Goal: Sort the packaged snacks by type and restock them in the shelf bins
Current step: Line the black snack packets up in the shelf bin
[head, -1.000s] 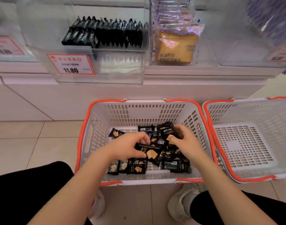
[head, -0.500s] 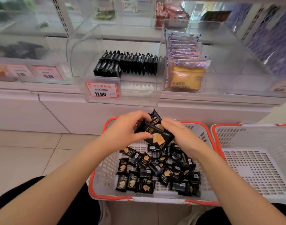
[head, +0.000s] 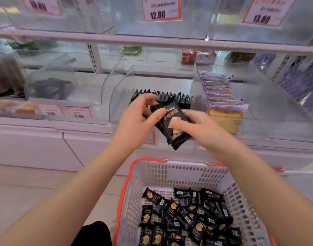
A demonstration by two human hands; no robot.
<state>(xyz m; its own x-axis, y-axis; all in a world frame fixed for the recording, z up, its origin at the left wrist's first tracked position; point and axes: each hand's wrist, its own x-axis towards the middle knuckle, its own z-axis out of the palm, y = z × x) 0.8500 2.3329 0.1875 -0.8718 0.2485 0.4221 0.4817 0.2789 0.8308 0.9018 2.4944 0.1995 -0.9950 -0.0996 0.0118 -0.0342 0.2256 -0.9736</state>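
The scene was brightly and evenly lit, a soft white light that cast almost no hard shadows. The clear bins (head: 148, 89) on the shelf threw back pale, milky glare across their curved fronts, washing out much of what lay behind. Motion blur smeared the upper and left parts of the frame: the price tags (head: 161, 8) were readable only in their large numerals, and the far-left bins were soft. The hands (head: 139, 121) were slightly blurred at the fingertips. Wide-angle distortion bowed the shelf rail (head: 116, 40) and stretched the forearms at the lower corners. The basket (head: 170, 173) below looked sharper, its packets fairly crisp.
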